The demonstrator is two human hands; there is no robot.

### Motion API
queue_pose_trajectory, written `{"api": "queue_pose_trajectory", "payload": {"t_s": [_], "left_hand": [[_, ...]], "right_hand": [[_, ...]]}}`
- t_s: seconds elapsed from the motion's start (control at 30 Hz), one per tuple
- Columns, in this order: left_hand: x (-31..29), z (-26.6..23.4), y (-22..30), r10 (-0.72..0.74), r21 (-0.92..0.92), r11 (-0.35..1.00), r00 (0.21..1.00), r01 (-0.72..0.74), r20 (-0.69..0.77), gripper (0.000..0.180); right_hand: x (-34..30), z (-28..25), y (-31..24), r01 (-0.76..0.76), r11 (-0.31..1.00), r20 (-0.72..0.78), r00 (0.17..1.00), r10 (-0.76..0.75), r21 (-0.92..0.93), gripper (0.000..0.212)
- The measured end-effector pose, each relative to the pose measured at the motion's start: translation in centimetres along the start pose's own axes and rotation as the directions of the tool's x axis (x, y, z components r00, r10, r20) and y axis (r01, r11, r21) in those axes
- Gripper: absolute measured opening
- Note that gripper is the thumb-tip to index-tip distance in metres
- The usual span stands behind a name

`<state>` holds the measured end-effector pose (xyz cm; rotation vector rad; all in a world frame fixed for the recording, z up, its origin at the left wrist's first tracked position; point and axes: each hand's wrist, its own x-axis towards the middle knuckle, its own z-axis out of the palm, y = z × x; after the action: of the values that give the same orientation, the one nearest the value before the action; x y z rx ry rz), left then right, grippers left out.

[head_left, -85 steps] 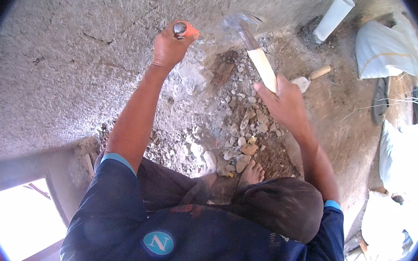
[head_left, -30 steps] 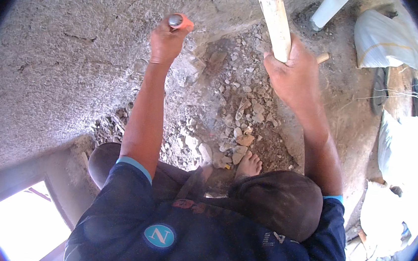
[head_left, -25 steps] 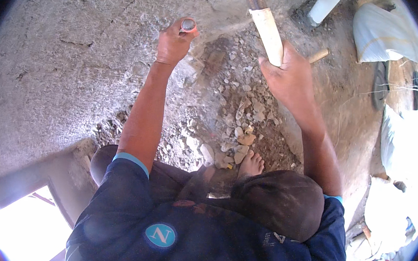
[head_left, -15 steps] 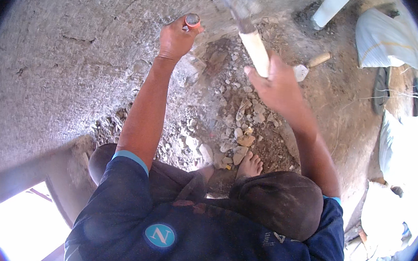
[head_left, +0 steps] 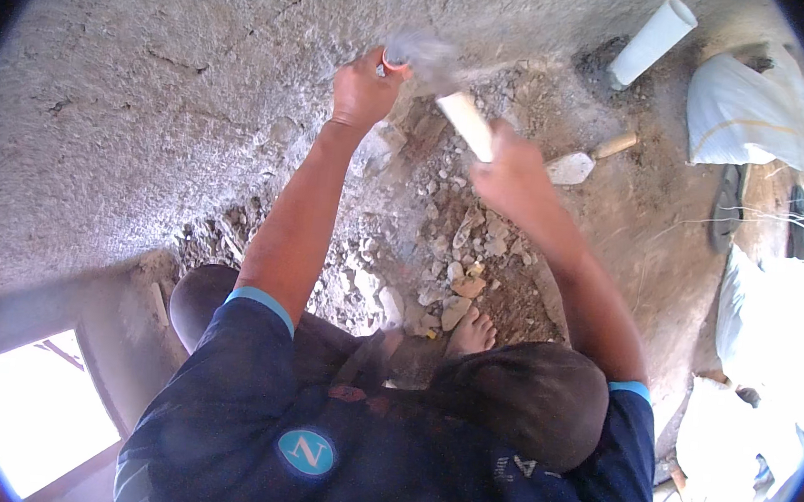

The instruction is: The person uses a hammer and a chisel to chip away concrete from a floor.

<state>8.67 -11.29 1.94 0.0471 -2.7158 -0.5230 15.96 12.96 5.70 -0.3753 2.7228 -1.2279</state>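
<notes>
My left hand (head_left: 366, 93) is closed round what looks like a chisel (head_left: 396, 63), held against the rough wall. An orange-red collar rings its top; the shaft and tip are hidden by my fist. In my right hand (head_left: 516, 170) is a hammer with a pale handle (head_left: 466, 126). Its grey head (head_left: 430, 60), smeared by motion, is at the chisel's top end; whether they touch I cannot tell. Loose rubble (head_left: 465, 242) covers the ground below both hands, up to my bare feet (head_left: 474, 332).
A trowel (head_left: 572, 168) with a wooden handle lies right of my right hand. Beyond it a white pipe (head_left: 656, 44) sticks up from the ground. White sacks (head_left: 739, 113) and a dark sandal (head_left: 728, 208) are at the right. The grey wall (head_left: 146, 114) fills the left.
The hammer has swung down and left, its head now at the chisel's top. My left hand and the chisel appear slightly further right and lower as the view has shifted.
</notes>
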Motion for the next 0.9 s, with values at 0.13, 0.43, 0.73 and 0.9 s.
{"api": "queue_pose_trajectory", "payload": {"t_s": [0.13,0.43,0.73,0.9], "left_hand": [[-0.6,-0.7,-0.3,0.033,-0.097,0.995,0.999,-0.034,-0.012,0.034],[0.2,-0.2,-1.3,-0.110,-0.140,0.985,0.994,0.105,-0.024,0.030],[-1.5,-0.7,-2.4,-0.014,-0.166,0.986,0.997,0.001,-0.074,0.026],[-0.3,0.2,0.1,0.007,-0.111,0.994,1.000,-0.009,-0.011,0.027]], "right_hand": [[-0.6,-2.1,-1.7,0.034,0.998,-0.005,0.999,-0.034,0.046,0.029],[1.0,0.8,1.3,0.051,0.998,-0.072,0.996,-0.053,-0.028,0.033],[-0.9,-4.8,-6.5,0.112,0.929,-0.256,0.967,-0.019,0.353,0.031],[0.8,-0.4,-0.1,-0.018,0.983,0.125,0.991,0.042,-0.184,0.024]]}}
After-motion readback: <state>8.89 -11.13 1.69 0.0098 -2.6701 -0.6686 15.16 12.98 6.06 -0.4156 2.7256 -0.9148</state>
